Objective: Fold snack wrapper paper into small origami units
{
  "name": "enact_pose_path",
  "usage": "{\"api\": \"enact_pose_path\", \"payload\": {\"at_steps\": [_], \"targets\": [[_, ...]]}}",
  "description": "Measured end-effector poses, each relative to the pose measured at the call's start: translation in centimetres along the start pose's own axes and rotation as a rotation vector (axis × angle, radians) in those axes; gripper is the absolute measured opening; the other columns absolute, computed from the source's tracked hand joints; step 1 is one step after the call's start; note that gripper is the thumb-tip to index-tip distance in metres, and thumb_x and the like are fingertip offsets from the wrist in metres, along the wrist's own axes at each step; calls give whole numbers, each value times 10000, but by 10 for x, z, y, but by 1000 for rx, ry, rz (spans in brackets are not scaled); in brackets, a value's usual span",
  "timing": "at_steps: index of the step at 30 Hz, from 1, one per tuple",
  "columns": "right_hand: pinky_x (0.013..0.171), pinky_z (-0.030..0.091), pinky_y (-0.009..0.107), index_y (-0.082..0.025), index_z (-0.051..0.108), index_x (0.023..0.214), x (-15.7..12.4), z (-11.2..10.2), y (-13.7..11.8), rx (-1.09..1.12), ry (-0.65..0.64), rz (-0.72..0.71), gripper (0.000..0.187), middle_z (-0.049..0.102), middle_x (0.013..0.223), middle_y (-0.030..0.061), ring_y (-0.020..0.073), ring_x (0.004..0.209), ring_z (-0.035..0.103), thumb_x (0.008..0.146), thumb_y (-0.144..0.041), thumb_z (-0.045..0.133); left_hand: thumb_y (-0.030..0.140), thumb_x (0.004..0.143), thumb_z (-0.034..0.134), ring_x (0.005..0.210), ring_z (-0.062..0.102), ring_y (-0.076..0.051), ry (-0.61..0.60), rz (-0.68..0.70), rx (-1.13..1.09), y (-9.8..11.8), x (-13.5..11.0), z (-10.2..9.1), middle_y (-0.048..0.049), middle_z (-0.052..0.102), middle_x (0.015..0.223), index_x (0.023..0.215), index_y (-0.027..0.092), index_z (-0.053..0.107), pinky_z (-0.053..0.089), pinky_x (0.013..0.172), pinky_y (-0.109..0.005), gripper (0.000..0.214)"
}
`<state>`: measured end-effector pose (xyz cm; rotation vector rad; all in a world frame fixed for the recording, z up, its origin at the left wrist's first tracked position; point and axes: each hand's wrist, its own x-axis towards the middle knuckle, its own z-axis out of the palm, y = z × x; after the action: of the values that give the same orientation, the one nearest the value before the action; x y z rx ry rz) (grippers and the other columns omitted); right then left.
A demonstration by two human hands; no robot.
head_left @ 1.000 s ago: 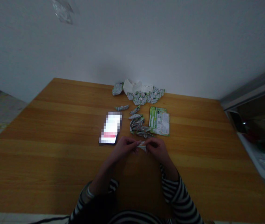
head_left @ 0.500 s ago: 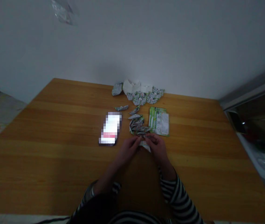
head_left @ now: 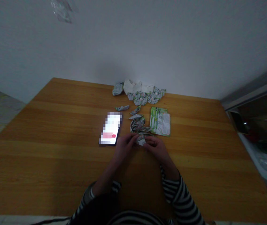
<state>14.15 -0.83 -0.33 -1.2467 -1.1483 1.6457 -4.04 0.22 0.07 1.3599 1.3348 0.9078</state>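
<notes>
Between my two hands is a small folded piece of printed paper [head_left: 141, 140], pale with dark print. My left hand [head_left: 125, 146] pinches its left side, and my right hand [head_left: 156, 148] pinches its right side with thumb and fingers. Just beyond the fingertips lies a cluster of folded paper pieces [head_left: 137, 124] with green and grey print. Beside it on the right sits a stack of flat green-and-white printed sheets [head_left: 160, 122]. Fingers partly hide the edges of the held paper.
A lit smartphone [head_left: 111, 128] lies left of my hands on the wooden table [head_left: 53, 150]. Along the wall are joined folded paper pieces [head_left: 141, 98] and a crumpled-looking paper bundle [head_left: 118, 89]. Two loose folded strips lie in front of them. A glass-fronted cabinet [head_left: 260, 125] stands at the right.
The held paper has turned and now looks smaller and more compact, with its pointed lower corner no longer hanging down. My left hand has shifted slightly left, and my fingers have changed their grip.
</notes>
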Motion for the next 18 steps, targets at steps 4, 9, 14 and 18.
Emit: {"api": "enact_pose_path", "payload": {"at_steps": [4,9,14,18], "targets": [[480,455,223,-171,688,923,0,0,-1,36,86,-19,300,711,684,16,119,498,585,708,-375,744,386,895,537,660,670,-165,37,6,-43,4,-2,1,-25,718,775,1123,180,582,515,603,-245,310],[426,394,192,-185,691,1009,0,-2,-2,55,203,-103,314,608,546,-41,88,430,504,750,-362,709,260,925,501,1091,596,-207,14,329,192,13,-5,3,-96,628,1167,1126,210,649,476,949,-351,254],[425,404,202,-188,723,932,0,-7,2,90,154,-85,317,658,623,-7,104,462,535,774,-460,683,257,887,585,1067,614,-206,-136,393,201,12,-7,5,-88,643,1179,1185,233,656,490,943,-350,308],[661,540,297,-202,738,951,-2,-4,-1,81,117,-205,461,735,941,77,216,840,676,749,-608,653,273,867,613,953,659,-202,-83,304,112,10,-6,6,-93,696,1062,1060,191,720,525,850,-324,235]]}}
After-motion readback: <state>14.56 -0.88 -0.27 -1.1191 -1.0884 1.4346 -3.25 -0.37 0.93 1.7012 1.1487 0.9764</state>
